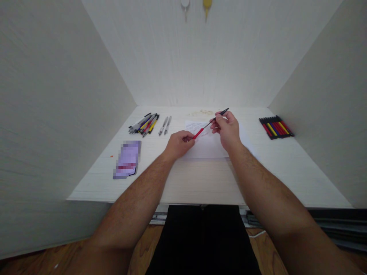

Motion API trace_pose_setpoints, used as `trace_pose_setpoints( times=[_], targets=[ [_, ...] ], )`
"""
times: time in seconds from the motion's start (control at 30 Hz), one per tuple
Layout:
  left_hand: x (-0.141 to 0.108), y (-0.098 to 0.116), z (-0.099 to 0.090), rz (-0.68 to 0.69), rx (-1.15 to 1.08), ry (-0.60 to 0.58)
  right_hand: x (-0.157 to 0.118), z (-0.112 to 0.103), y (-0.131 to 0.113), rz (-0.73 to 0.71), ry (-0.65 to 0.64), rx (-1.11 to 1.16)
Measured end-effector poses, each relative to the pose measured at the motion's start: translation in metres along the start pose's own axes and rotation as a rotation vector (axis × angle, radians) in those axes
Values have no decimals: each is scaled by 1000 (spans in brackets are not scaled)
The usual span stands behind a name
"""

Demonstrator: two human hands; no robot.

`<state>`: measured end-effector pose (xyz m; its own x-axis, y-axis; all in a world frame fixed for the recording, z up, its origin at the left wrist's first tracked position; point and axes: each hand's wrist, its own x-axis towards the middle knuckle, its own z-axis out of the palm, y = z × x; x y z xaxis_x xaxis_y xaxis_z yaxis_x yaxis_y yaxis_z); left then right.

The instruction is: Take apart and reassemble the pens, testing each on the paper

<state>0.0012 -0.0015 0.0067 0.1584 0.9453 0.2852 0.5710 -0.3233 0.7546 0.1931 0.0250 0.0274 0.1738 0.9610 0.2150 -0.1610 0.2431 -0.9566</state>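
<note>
My left hand [181, 144] is closed on one end of a red pen barrel [198, 133], pinched between thumb and fingers. My right hand [228, 130] grips a black pen part [224, 111] with a thin dark refill [207, 125] sticking out of it. The refill slants down to the left and its tip meets the open end of the red barrel; how far it is inside cannot be seen. Both hands are over a white sheet of paper [209, 149] with scribbled writing near its top left.
Loose pens [145, 124] lie piled at the left, with two clear pens [165, 126] beside them. A phone [128, 158] rests nearer the left edge. At the right is a row of red, blue and yellow pens [276, 127]. Pale walls [200, 61] enclose the table.
</note>
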Motion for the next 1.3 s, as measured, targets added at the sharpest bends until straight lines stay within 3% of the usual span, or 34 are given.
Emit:
trace_pose_setpoints(
  times=[0.2, 0.53, 0.87, 1.3],
  targets=[
    [0, -1, -1, -5, 31, -6, 5, -4, -3, -18, 96, 13],
    [1, -7, -1, 20, 43, 37, 6, -4, -2, 48, 91, 121],
    [3, -9, -1, -135, 120, 40, 3, -2, 8, 150, -11, 2],
    [3, -8, -1, -69, 340, -20, -4, 5, 8, 200, -112, -18]
  ],
)
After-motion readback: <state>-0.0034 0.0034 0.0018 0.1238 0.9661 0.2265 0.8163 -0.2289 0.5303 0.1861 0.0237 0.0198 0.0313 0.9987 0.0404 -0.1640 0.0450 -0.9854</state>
